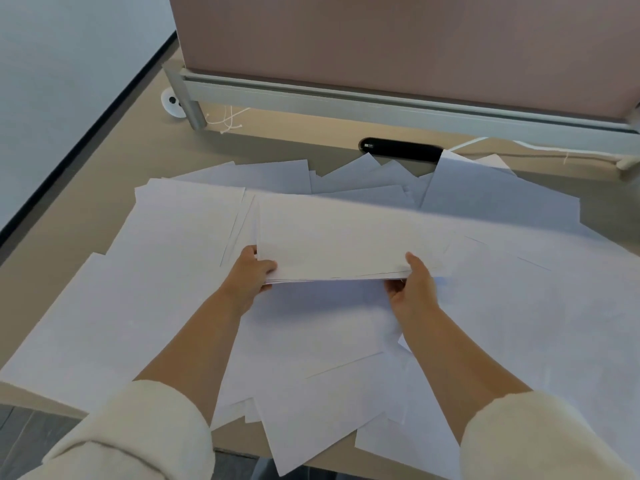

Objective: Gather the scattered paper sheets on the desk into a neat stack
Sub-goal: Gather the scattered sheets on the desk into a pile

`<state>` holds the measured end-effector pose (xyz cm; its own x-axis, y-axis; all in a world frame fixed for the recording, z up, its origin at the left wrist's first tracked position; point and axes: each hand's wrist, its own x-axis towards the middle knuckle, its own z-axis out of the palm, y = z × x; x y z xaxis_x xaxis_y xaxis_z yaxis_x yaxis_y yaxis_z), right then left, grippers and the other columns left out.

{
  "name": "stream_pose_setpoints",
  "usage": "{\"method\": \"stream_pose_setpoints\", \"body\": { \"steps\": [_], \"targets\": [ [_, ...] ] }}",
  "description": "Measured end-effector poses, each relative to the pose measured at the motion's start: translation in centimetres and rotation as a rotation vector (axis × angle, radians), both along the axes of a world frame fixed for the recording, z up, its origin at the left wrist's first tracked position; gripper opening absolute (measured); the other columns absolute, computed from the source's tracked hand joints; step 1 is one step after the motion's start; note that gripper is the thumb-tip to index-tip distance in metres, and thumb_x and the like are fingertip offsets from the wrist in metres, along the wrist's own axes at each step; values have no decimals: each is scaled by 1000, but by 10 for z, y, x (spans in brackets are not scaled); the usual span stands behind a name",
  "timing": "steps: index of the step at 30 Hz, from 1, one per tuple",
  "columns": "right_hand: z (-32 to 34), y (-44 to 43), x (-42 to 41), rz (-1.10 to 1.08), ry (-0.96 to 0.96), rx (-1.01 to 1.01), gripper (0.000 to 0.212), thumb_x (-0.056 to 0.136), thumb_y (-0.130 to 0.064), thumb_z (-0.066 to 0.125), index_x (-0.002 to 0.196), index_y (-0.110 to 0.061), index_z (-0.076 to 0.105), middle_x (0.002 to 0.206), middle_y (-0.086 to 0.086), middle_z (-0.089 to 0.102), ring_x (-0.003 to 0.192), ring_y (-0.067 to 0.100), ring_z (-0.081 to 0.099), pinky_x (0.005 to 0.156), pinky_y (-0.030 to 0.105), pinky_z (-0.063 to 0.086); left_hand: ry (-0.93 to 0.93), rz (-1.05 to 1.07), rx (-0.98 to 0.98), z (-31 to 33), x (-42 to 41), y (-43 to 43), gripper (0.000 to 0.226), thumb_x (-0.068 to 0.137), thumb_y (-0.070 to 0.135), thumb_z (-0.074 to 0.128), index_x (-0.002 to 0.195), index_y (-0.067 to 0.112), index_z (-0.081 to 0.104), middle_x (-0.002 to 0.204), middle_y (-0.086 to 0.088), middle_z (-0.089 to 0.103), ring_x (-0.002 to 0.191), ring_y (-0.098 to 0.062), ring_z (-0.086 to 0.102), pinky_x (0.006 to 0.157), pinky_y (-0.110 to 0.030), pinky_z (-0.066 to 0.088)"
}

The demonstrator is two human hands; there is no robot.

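A partial stack of white paper sheets [339,240] is raised off the desk at its near edge, held between both hands. My left hand [251,275] grips the stack's near left corner, thumb on top and fingers beneath. My right hand [414,289] grips the near right edge in the same way. Several loose white sheets [138,299] lie scattered and overlapping over most of the beige desk [41,237], under and around the stack. Some sheets [311,427] hang over the desk's front edge.
A pinkish divider panel [398,46] on a grey metal rail [381,102] closes the desk's far side. A black oval cable port [401,148] sits in front of it, with white cables [228,121] at the left. The desk's left edge drops to the floor.
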<state>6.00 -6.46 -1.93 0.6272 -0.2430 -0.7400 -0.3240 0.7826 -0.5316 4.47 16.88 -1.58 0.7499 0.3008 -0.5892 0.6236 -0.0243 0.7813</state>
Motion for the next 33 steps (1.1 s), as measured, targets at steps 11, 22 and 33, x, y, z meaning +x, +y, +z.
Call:
{"method": "stream_pose_setpoints", "body": {
  "steps": [11,22,33],
  "targets": [
    [-2,9,-13,657,164,-878,50,83,-5,56,132,-14,49,123,9,57,93,24,55,78,26,43,220,-5,163,5,-95,77,49,89,0,52,134,10,37,110,-11,51,96,-26,51,69,-30,46],
    [-1,26,-31,1122,32,-1135,39,86,0,39,122,-5,54,116,17,61,89,30,51,79,34,43,366,54,532,3,-133,59,19,88,3,43,107,1,41,100,-14,46,84,-29,50,77,-32,39],
    [-7,20,-38,1234,18,-1206,34,84,-2,43,113,1,63,112,18,64,83,29,52,70,29,39,300,202,487,4,-149,49,44,90,21,49,126,-4,43,119,-17,49,83,-29,48,75,-33,40]
  ]
}}
